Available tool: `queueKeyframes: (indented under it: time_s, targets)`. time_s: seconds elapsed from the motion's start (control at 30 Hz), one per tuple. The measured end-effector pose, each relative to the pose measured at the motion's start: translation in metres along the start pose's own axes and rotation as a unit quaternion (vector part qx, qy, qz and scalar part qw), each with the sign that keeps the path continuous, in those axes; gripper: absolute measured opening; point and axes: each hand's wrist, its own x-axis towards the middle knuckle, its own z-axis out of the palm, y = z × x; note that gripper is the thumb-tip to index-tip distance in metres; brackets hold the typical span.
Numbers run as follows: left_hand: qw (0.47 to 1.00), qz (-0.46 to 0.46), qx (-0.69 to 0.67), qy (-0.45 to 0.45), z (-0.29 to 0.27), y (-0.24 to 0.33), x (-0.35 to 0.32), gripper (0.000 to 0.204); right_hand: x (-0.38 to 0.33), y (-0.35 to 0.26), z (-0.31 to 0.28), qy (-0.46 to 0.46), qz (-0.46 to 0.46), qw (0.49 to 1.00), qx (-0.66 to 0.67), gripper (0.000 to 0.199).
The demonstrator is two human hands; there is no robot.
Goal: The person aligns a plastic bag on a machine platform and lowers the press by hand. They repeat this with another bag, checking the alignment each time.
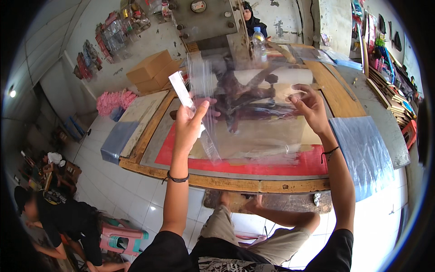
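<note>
A clear plastic sheet [263, 138] is stretched between my hands above the worktable. My left hand [188, 124] grips its folded left side, thumb on top, together with a narrow white strip [180, 89] that sticks up beyond the fingers. At the sheet's right side, my right hand [310, 108] has its thumb and fingers pinched on the film; the exact hold is hard to make out through the blur. Beneath the sheet lies a red panel [272, 168] with beige material on it, inside the table's wooden frame [217, 182].
Bluish plastic sheets [362, 152] hang over the table's right side, others [118, 141] at the left. Behind are cardboard boxes [152, 68], a metal machine [210, 22] and a bottle [259, 45]. One person [256, 25] is across the table; another [65, 222] sits lower left by stools [120, 238].
</note>
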Motion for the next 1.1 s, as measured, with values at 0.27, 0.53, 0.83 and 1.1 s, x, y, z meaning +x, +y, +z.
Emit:
queueKeyframes:
  time_s: [0.27,0.53,0.83,1.1]
  targets:
    - [0.999,0.007,0.003,-0.032,0.005,0.007,0.003,0.026,0.002,0.012,-0.003,0.047,-0.063,0.997,0.009,0.04]
    - [0.982,0.105,0.132,0.079,-0.001,0.007,0.008,0.052,0.001,0.012,-0.006,0.066,-0.018,0.998,0.006,0.035]
    - [0.977,0.149,0.044,-0.148,-0.001,0.014,0.01,0.047,0.002,0.019,-0.006,0.067,-0.022,0.996,0.051,0.039]
    - [0.963,0.233,0.09,0.102,0.02,-0.002,0.011,0.027,0.0,0.01,0.0,0.059,-0.029,0.997,0.034,0.046]
